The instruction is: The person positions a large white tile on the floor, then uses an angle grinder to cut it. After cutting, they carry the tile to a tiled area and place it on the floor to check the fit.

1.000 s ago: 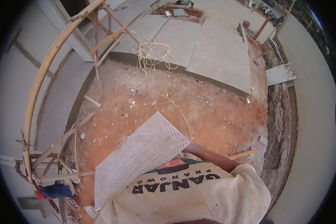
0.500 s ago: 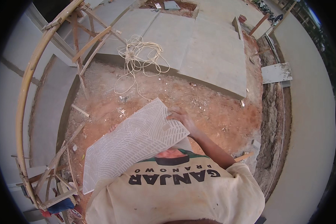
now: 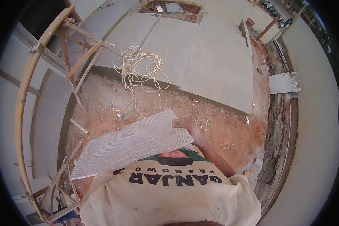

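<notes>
In front of my chest is a large, pale grey rectangular tile (image 3: 133,142), its visible face covered in a raised line pattern. My right hand (image 3: 186,126) grips the tile's right end, with the fingers bent over its edge. Only the fingertips of my left hand (image 3: 119,127) show, curled at the tile's far edge; the rest is hidden behind the tile. The tile slants, its left corner nearer and lower in the picture.
Ahead, a raised concrete slab (image 3: 218,71) ends in a step above reddish, rubble-strewn ground (image 3: 229,132). A tangled cream cable (image 3: 139,67) lies over the slab's edge. Wooden scaffolding with a bamboo pole (image 3: 22,98) stands at left. A trench (image 3: 275,150) runs along the right wall (image 3: 316,124).
The tile has tipped, so its patterned face looks narrower, and its left end has swung outward to the left. Both hands keep hold. The whole view has shifted slightly.
</notes>
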A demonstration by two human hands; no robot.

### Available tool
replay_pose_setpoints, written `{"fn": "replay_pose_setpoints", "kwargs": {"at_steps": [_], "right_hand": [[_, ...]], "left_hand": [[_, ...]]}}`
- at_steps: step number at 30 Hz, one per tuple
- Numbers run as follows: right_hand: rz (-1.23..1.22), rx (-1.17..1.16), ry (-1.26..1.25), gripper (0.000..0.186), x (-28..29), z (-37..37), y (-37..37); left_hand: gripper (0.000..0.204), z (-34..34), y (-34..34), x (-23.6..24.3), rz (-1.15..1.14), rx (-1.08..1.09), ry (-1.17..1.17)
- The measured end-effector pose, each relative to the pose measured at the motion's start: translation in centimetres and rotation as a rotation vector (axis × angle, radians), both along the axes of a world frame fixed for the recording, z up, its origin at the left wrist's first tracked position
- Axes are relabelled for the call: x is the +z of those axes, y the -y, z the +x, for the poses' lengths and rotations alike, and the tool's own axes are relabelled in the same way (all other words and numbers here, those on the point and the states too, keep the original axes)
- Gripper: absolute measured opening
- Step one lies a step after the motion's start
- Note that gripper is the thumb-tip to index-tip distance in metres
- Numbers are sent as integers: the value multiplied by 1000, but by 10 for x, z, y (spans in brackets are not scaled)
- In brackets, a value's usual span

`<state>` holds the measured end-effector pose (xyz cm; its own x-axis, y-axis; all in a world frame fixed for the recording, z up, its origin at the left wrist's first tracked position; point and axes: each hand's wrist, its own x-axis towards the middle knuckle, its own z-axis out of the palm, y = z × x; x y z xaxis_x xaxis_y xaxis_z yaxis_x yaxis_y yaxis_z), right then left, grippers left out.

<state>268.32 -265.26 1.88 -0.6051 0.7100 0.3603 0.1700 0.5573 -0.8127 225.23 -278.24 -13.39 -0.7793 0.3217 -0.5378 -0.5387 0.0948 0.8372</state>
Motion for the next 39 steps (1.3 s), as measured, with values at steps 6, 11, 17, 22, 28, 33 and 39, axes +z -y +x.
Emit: {"fn": "replay_pose_setpoints", "kwargs": {"at_steps": [6, 11, 17, 22, 28, 33, 39], "right_hand": [[-3, 83, 44, 39, -6, 31, -130], [-32, 119, 68, 40, -10, 30, -240], [-206, 162, 80, 46, -63, 11, -407], [-259, 217, 62, 45, -63, -37, -611], [-236, 261, -43, 42, 5, -77, -809], [-362, 231, -52, 41, 45, -94, -919], [-334, 372, -44, 40, 33, -120, -1063]], "left_hand": [[74, -8, -65, -7, -23, 120, -44], [74, -26, -99, -21, -51, 265, -70], [73, -62, -245, -63, -76, 384, -75], [73, -100, -509, -79, 2, 368, -47], [72, -113, -790, -24, 23, 150, -4], [72, -108, -933, 37, 77, 78, 4], [72, -105, -1008, 45, 39, 153, -22]]}}
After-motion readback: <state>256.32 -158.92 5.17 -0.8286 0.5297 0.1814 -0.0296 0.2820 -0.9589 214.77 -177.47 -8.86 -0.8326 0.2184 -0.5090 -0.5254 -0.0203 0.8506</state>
